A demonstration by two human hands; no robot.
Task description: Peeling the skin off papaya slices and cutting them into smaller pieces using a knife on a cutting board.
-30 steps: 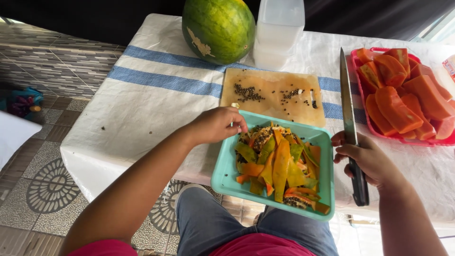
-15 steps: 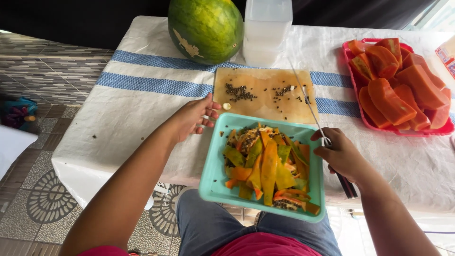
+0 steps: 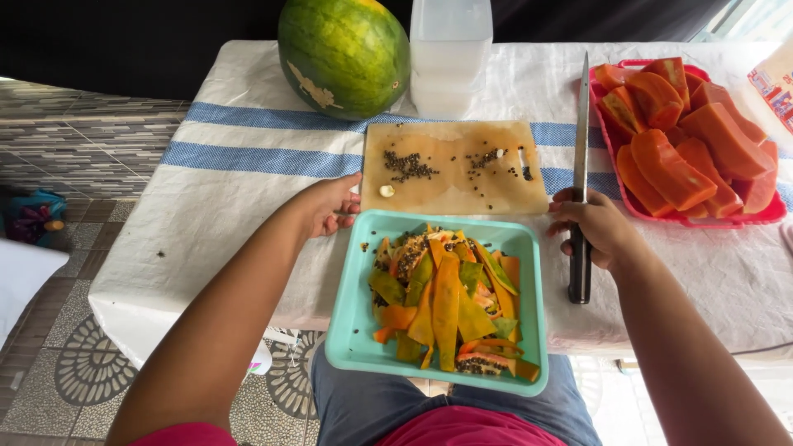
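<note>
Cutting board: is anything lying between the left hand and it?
Nothing visible does. The left hand rests on the striped cloth at the near left corner of the cutting board, fingertips at its edge. The teal tray of peels sits just below; the right hand holds the knife off to the board's right.

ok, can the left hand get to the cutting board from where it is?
Probably yes. The left hand rests at the cutting board's near left corner, empty, with only bare cloth between. The teal tray sits below, not in the way.
</note>
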